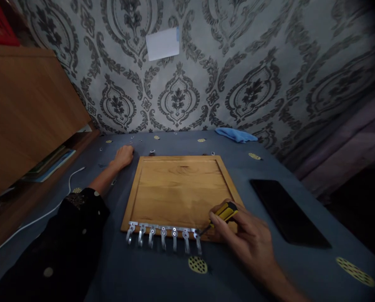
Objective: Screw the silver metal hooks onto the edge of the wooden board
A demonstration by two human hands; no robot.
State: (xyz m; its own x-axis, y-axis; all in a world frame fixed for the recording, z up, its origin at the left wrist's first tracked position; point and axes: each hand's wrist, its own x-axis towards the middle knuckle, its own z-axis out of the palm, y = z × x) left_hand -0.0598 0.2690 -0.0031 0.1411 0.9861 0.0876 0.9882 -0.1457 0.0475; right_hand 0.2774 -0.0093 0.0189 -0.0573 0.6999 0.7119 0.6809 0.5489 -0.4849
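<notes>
My right hand point(253, 237) grips a yellow and black screwdriver point(226, 212). The dark shaft slants down and left, with its tip by the right end of a metal hook rail point(169, 229). That rail, with several silver hooks hanging from it, lies along the near edge of a framed wooden board point(177, 184). Beyond the board's left side, my left hand point(124, 155) rests on the cloth with its fingers closed and pointing away from me. Whatever its fingertips hold is hidden. Tiny pieces point(140, 141), too small to name, lie just past it.
A dark flat tablet-like slab point(288, 212) lies right of the board. At the back sits a blue cloth point(237, 135) against the patterned wall point(177, 96). On the left stand a wooden cabinet point(30, 109) and a white cable point(39, 219). A pineapple-print cloth point(156, 277) covers the surface.
</notes>
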